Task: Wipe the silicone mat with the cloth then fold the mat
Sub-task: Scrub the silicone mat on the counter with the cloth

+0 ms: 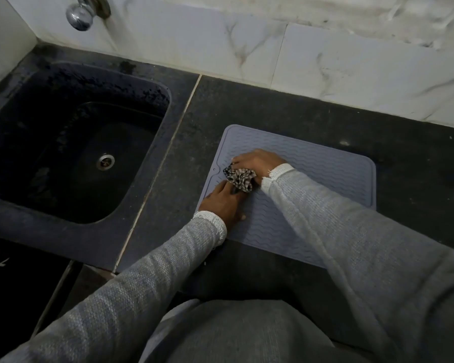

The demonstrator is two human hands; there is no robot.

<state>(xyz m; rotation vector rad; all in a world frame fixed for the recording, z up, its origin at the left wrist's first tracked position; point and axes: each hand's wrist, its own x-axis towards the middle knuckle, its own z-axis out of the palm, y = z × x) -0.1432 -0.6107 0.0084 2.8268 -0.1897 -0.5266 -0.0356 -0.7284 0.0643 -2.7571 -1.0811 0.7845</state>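
A grey-blue silicone mat (325, 176) with wavy ridges lies flat on the dark counter, right of the sink. A crumpled black-and-white checked cloth (239, 178) sits on the mat's left part. My right hand (257, 162) grips the cloth from above and presses it on the mat. My left hand (222, 201) rests flat on the mat's left edge, fingers spread, its fingertips touching the cloth's lower side. Both sleeves are light grey knit and cover part of the mat's near side.
A dark sink (71, 142) with a metal drain (105, 161) lies to the left. A chrome tap (80, 14) hangs from the marbled tile wall (325, 56). Dark counter (417, 166) surrounds the mat; its front edge is near my body.
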